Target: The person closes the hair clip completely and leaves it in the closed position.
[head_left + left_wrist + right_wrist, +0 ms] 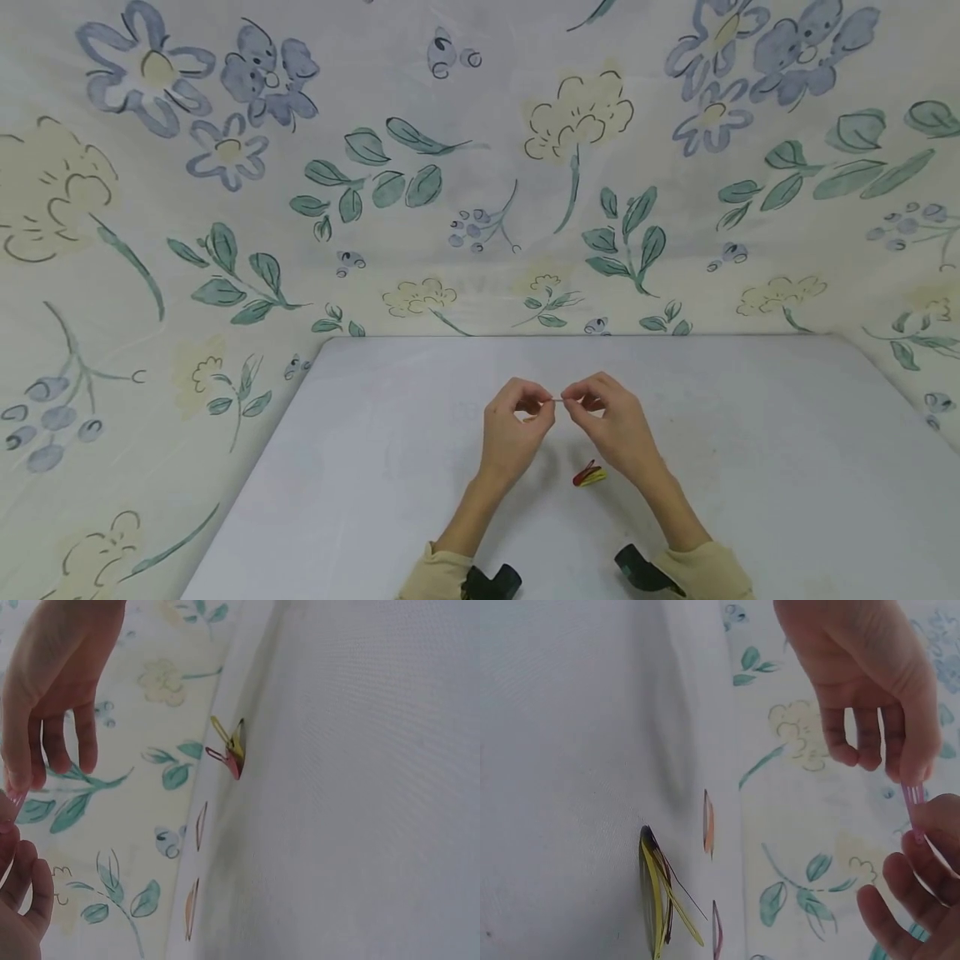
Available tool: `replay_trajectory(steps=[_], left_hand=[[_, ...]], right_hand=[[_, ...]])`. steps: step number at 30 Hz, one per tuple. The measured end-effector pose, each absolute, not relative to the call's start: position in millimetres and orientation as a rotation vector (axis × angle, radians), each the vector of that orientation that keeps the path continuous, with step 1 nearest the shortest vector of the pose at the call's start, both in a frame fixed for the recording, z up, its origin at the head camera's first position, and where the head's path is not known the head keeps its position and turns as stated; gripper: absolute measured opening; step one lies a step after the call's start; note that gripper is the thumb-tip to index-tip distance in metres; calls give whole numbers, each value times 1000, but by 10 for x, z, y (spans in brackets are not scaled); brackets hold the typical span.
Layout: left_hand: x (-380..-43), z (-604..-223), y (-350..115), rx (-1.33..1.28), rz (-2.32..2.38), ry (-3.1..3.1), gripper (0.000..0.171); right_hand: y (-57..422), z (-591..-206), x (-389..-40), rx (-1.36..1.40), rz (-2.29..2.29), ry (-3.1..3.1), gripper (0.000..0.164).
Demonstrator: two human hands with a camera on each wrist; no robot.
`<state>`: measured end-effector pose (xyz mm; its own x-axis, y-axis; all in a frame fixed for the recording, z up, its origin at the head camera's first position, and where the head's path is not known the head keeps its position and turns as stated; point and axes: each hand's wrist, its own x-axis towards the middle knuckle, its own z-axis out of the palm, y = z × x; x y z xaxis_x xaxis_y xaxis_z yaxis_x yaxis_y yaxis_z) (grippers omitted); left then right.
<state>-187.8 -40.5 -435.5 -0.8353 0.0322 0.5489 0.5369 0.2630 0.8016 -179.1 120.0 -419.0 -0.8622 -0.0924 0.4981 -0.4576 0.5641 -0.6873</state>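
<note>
Pinching one pink clip (913, 798) from both ends

Above the desk (360, 483), the left hand (516, 429) and the right hand (613, 425) each held an end, fingers closed tightly on it. Red and yellow clips (588, 474) lay together on the desk.

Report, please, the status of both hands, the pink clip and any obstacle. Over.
Left hand, right hand both pinch pink clip. Red clip, yellow clip on white table, apart from hands. Nothing seen in the way.
</note>
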Motion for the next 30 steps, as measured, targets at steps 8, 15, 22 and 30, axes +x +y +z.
replay_trajectory(steps=[8, 15, 22, 30], left_hand=[[-1884, -4346, -443, -551, -1487, -2122, 6], [-1873, -4325, -455, -549, -1432, -2142, 9], [-1842, -4304, -436, -547, -1330, -2158, 10], [-1850, -4317, -426, -531, -1263, -2194, 9]], right_hand=[[1134, -4178, -1747, 430, 1109, -2369, 10], [1088, -4215, -1735, 420, 1038, -2333, 13], [1056, -4259, -1737, 412, 921, -2282, 14], [1037, -4284, -1740, 396, 875, -2260, 16]])
